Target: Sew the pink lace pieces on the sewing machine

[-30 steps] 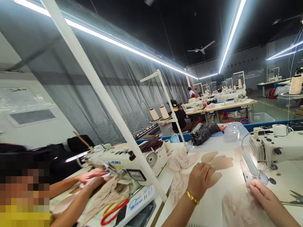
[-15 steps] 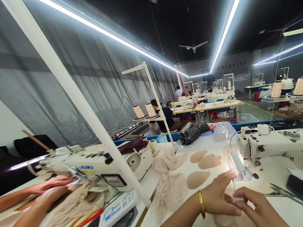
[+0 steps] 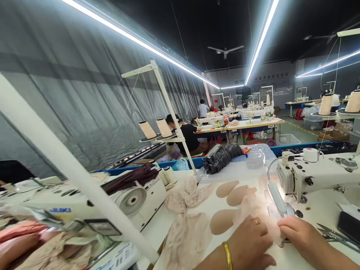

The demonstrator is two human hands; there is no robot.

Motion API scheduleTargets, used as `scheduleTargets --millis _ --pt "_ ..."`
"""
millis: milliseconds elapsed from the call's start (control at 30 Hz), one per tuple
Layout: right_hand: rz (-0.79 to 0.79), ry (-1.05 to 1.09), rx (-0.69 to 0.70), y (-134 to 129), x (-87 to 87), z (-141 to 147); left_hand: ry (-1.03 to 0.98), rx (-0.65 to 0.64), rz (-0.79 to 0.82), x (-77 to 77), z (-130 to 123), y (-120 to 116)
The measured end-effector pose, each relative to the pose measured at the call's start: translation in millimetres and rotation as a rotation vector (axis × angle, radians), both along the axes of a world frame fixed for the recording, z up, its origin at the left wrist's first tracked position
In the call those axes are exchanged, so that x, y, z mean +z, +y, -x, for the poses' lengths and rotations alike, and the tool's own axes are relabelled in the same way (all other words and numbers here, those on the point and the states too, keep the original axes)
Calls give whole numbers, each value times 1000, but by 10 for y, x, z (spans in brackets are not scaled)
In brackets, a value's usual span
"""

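Sheer beige fabric (image 3: 271, 222) lies at the sewing machine (image 3: 315, 172), partly hidden by my hands. My left hand (image 3: 250, 238), with a gold bangle and a ring, is closed on its left part, the fingers curled. My right hand (image 3: 305, 234) pinches its right edge between thumb and finger, close to the needle area. A slim lamp (image 3: 277, 195) lights this spot. Left of my hands lie flat beige cup-shaped pieces (image 3: 222, 222) and crumpled beige lace (image 3: 185, 234).
Scissors (image 3: 337, 236) and a black object (image 3: 350, 225) lie right of my right hand. A white post (image 3: 84, 176) slants across the left, before another sewing machine (image 3: 107, 206) and a co-worker's arm (image 3: 19, 249). A black plastic bundle (image 3: 222, 158) sits behind the pieces.
Both hands, empty and close together before, now hold sheer fabric at the machine. The view has turned right, so the neighbouring machine and co-worker's arms shift left.
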State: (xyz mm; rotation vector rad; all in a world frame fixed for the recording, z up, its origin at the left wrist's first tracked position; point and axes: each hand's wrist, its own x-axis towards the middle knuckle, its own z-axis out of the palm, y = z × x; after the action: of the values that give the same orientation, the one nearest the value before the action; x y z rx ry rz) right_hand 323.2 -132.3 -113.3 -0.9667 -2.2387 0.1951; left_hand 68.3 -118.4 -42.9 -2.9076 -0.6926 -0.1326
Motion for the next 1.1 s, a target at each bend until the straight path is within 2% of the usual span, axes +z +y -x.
scheduleTargets --millis 67,200,333,433,733,1100 --pt "29 -56 36 64 -10 -102 -3 -78 -1 -106 -147 100" --pt "51 -141 64 95 37 -316 -17 -13 -56 -284 -408 274" --pt "98 -233 30 53 69 -443 -171 26 -127 -458 -448 285" --pt "146 -275 -2 31 86 -458 -267 7 -140 -529 -418 259" --pt "262 -293 -20 41 48 -470 -306 24 -132 -525 -481 261" --pt "246 -283 -35 49 -36 -467 -304 31 -67 -508 -520 296"
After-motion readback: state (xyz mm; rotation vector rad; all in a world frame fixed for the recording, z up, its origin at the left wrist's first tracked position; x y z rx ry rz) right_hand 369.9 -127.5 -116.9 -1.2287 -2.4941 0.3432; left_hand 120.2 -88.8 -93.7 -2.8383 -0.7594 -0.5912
